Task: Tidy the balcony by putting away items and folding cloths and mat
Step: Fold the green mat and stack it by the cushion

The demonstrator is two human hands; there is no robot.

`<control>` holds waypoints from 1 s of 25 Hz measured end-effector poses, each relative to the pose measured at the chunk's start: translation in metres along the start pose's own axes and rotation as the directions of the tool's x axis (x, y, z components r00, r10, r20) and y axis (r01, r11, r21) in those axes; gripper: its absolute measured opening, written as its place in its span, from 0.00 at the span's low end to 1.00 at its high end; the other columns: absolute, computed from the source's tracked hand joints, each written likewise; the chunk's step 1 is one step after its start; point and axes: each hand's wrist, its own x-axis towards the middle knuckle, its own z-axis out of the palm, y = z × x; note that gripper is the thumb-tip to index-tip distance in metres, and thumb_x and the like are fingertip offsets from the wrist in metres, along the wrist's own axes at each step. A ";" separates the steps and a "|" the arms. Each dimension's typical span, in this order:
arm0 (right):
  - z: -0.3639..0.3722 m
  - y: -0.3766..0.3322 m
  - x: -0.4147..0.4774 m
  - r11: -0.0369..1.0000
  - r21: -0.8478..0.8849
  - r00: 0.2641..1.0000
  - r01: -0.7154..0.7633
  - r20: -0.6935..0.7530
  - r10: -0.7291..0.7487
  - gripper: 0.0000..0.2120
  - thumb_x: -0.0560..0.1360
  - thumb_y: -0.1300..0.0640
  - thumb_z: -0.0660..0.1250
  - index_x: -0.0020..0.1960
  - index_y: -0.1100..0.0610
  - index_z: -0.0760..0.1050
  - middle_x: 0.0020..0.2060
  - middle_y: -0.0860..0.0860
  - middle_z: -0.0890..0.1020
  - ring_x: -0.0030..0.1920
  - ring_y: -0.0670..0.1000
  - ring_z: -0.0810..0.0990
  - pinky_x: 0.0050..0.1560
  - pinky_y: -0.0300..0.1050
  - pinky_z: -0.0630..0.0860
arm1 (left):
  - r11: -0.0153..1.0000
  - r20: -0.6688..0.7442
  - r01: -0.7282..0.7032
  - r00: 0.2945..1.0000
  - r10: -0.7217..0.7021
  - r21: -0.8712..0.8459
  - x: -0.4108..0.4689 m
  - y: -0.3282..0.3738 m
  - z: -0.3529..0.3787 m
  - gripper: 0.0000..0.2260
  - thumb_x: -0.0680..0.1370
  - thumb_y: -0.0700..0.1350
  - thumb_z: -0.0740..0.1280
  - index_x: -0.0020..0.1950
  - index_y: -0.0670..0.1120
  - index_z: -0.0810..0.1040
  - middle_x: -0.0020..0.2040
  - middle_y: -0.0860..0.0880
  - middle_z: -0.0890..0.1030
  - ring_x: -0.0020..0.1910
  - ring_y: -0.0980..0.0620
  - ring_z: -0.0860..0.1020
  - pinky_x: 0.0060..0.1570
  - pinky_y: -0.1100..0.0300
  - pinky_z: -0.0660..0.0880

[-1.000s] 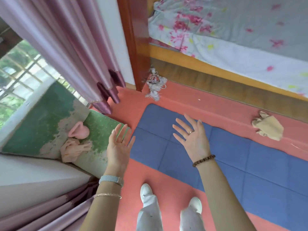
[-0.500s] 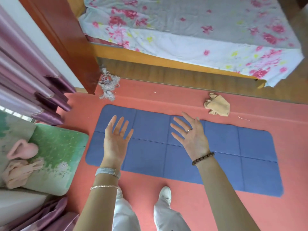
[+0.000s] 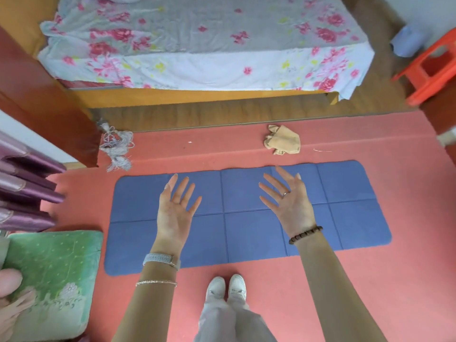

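The tidying seems hardly begun; the one mat (image 3: 246, 233) lies flat and unfolded on the floor, in the middle; one beige cloth (image 3: 282, 140) lies crumpled beyond its far edge; pink cloths (image 3: 9, 292) sit near left, number unclear; the left hand (image 3: 175, 211) and right hand (image 3: 288, 203) hover above the mat, fingers spread, holding nothing.

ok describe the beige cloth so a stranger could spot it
Start at the bed with the flowered sheet, then drop to the red floor before it. Between bed and blue mat lies the beige cloth, crumpled and tan, unlike the grey tassel further left.
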 end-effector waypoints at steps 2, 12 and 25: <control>-0.009 -0.004 -0.004 1.000 0.019 0.999 0.017 -0.039 -0.016 0.23 0.82 0.41 0.50 0.68 0.50 0.73 0.62 0.53 0.81 0.62 0.56 0.80 0.69 0.61 0.68 | 0.999 0.018 0.013 1.000 -0.014 0.034 0.004 -0.002 0.011 0.17 0.83 0.52 0.56 0.70 0.51 0.72 0.67 0.47 0.77 0.67 0.49 0.76 0.67 0.42 0.70; -0.072 -0.042 -0.047 0.967 0.166 0.951 0.193 -0.276 -0.142 0.21 0.82 0.42 0.50 0.65 0.49 0.74 0.63 0.54 0.80 0.62 0.56 0.79 0.69 0.61 0.68 | 0.982 0.259 0.089 0.957 -0.130 0.165 0.004 -0.015 0.088 0.19 0.82 0.54 0.57 0.71 0.51 0.73 0.68 0.47 0.77 0.68 0.48 0.75 0.67 0.42 0.70; -0.261 -0.135 -0.097 0.917 0.223 0.864 0.331 -0.463 -0.199 0.21 0.82 0.41 0.49 0.64 0.48 0.75 0.61 0.53 0.82 0.62 0.56 0.80 0.66 0.57 0.71 | 0.946 0.457 0.091 0.858 -0.234 0.312 -0.047 -0.149 0.253 0.21 0.83 0.57 0.55 0.73 0.51 0.70 0.68 0.48 0.77 0.68 0.49 0.75 0.69 0.42 0.68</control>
